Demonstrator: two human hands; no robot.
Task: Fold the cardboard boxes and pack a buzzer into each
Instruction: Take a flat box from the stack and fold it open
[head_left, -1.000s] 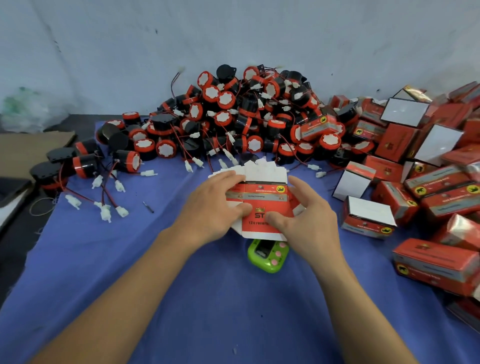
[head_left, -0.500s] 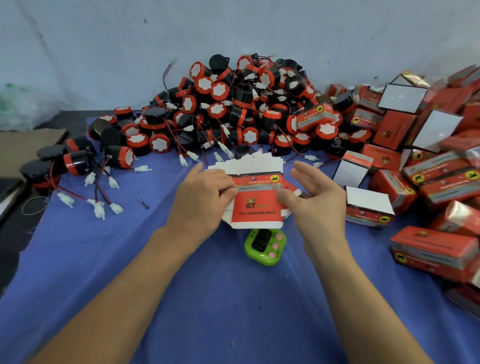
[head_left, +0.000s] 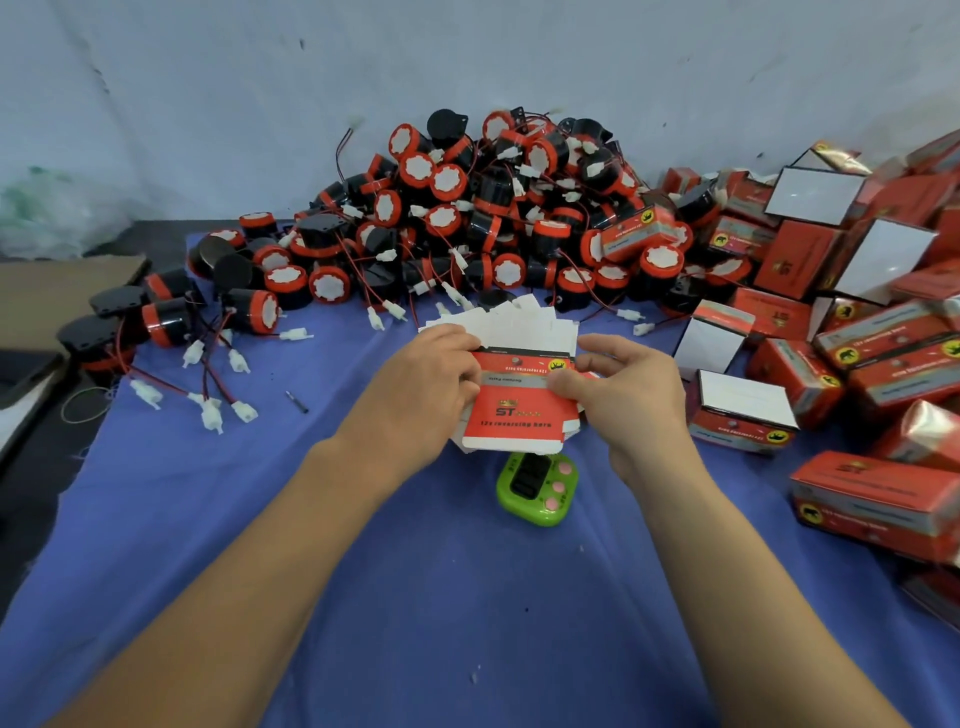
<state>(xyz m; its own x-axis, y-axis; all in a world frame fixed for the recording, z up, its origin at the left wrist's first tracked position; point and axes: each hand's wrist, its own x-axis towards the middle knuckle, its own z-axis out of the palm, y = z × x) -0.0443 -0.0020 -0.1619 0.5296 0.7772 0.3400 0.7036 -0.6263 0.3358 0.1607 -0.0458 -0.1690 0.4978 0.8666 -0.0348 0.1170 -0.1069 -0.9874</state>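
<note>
Above the blue counter (head_left: 415, 597), the left hand (head_left: 421, 395) holds a stack of flat cardboard boxes (head_left: 514, 415) in a curled grip, while the right hand (head_left: 639, 410) pinches the top box's right edge. The buzzers (head_left: 493, 218) lie heaped just behind.

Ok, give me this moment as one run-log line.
phase: pre-fold | left hand: grips flat box stack | right hand: pinches stack's right edge | buzzer pile: behind, untouched | folded boxes: at right
</note>
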